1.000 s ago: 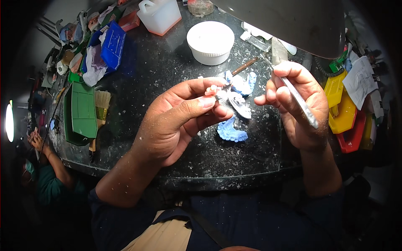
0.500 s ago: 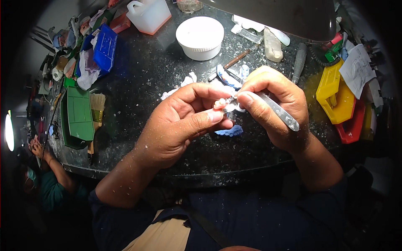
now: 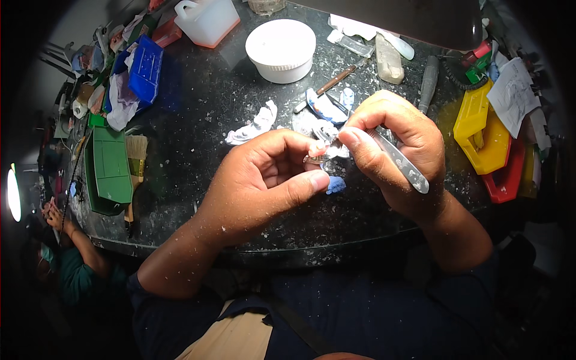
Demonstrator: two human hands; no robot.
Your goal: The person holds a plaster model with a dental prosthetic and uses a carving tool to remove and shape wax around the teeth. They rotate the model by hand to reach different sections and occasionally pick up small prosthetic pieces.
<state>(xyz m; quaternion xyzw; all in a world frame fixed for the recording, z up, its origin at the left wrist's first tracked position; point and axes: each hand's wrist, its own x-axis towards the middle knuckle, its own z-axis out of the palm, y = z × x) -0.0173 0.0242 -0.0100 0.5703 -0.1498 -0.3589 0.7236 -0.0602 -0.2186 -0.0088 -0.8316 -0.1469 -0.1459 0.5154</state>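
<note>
My left hand (image 3: 267,171) is closed on a small denture piece (image 3: 316,152) with tooth-like and pinkish parts, held between thumb and fingers; its far side is partly hidden. In my right hand (image 3: 393,150) is a slim metal hand tool (image 3: 403,165), gripped like a pen, its flat handle pointing back toward me. The tool's tip meets the piece or lies very close to it; the exact contact is too small to tell. Behind the fingers are white plaster bits (image 3: 259,125) and a blue-and-white curved mould piece (image 3: 326,107). A blue textured lump (image 3: 336,185) lies below the piece.
A white round tub (image 3: 281,51) stands at the back, with a translucent jug (image 3: 207,23) to its left. Green (image 3: 109,168) and blue (image 3: 146,71) bins and a paintbrush (image 3: 137,156) line the left. Yellow (image 3: 480,132) and red bins sit right. A dark lamp hood (image 3: 414,21) overhangs.
The left hand has turned slightly and its lower fingers have curled in, with the denture piece tilted. The right hand and tool have shifted only a little. The view has moved slightly.
</note>
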